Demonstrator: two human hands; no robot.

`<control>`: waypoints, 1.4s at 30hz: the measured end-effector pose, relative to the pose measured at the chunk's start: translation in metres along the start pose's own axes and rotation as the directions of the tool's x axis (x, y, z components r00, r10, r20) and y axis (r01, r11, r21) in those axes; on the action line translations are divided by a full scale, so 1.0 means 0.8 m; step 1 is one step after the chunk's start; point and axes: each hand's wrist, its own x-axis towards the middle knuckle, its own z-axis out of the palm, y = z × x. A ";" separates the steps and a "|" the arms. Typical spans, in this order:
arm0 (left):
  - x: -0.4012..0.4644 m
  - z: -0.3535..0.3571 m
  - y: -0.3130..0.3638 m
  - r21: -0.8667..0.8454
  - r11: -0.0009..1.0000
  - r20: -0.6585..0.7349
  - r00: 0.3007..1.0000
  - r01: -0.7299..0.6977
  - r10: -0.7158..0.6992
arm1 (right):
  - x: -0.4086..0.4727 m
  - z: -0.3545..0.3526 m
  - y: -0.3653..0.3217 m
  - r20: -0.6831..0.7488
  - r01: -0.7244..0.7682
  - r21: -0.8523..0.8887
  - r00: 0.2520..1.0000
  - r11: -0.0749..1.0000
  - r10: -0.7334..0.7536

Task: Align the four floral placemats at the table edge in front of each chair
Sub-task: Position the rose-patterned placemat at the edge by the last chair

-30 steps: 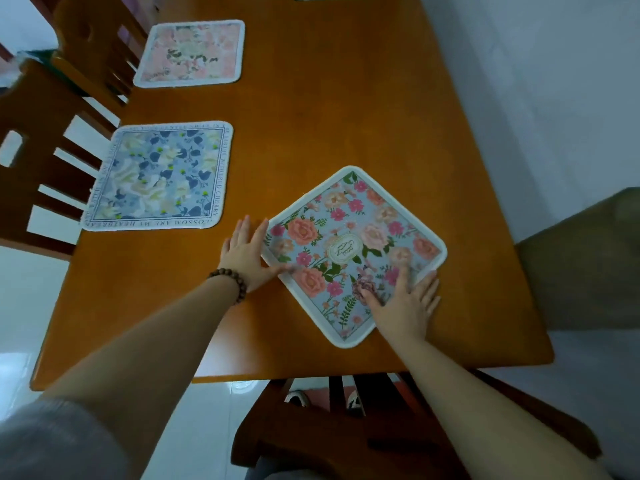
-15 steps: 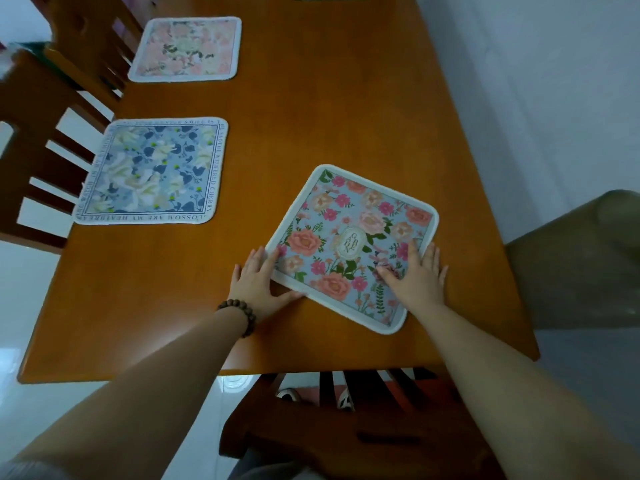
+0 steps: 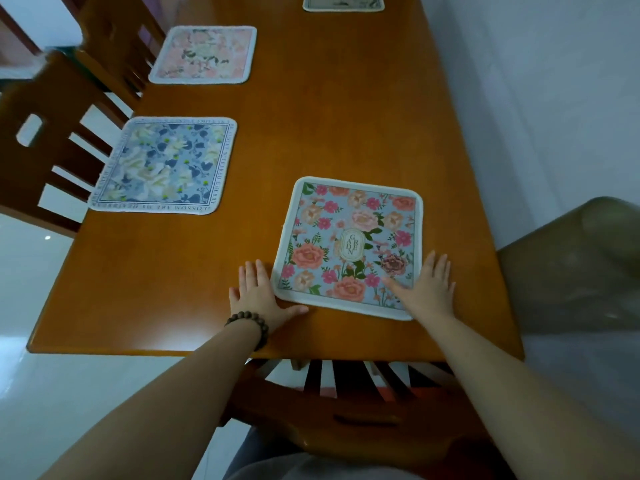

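A light-blue placemat with pink roses (image 3: pixel 351 244) lies near the table's near edge, almost square to it. My left hand (image 3: pixel 258 294) rests flat on the wood at the mat's near-left corner, thumb touching the border. My right hand (image 3: pixel 427 289) lies flat over the mat's near-right corner, fingers spread. A blue-and-white floral placemat (image 3: pixel 166 166) sits at the left edge before a chair. A pink floral placemat (image 3: pixel 204 55) lies farther along that edge. A fourth placemat (image 3: pixel 343 3) shows partly at the far end.
The wooden table (image 3: pixel 329 109) fills the middle of the view. Wooden chairs (image 3: pixel 41 140) stand along the left side, and another chair (image 3: pixel 346 403) sits under the near edge. A wall runs along the right, with an olive upholstered seat (image 3: pixel 575 271) beside the table.
The rose placemat has turned from a diamond angle to nearly square with the near edge. Both hands slid with it toward its near corners.
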 end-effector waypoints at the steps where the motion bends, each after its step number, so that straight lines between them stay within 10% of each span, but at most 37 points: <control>1: 0.004 -0.001 0.002 0.000 1.000 0.005 1.000 0.012 -0.012 | -0.010 0.005 0.005 0.006 -0.024 -0.004 1.000 1.000 0.024; 42: -0.069 0.036 0.021 0.135 0.986 0.108 0.991 -0.095 0.080 | -0.093 0.019 0.046 0.232 0.161 -0.242 0.967 0.957 -0.104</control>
